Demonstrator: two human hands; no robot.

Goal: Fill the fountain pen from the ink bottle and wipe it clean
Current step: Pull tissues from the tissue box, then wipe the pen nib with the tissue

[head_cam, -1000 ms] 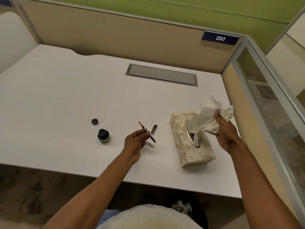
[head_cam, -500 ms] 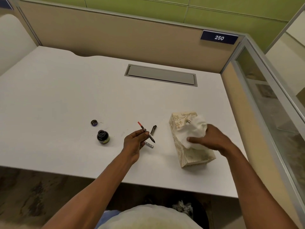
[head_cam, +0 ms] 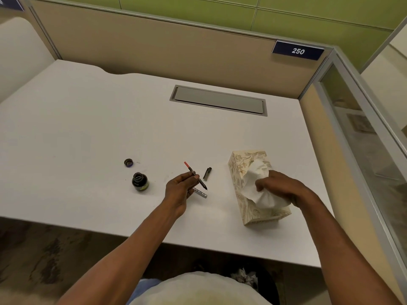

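White tissue (head_cam: pixel 262 190) is gripped by the right hand (head_cam: pixel 284 188) over the tissue box (head_cam: pixel 239 172). Left of the box, the fountain pen (head_cam: pixel 196 176) is pinched by the left hand (head_cam: pixel 179 190); farther left stands the uncapped ink bottle (head_cam: pixel 140 182).

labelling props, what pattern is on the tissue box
The tissue box is cream with a tan floral scroll print, clearest in the head view.

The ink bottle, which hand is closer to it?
Left. The left hand, holding the pen, is just right of the ink bottle. The right hand is far off, gripping a tissue.
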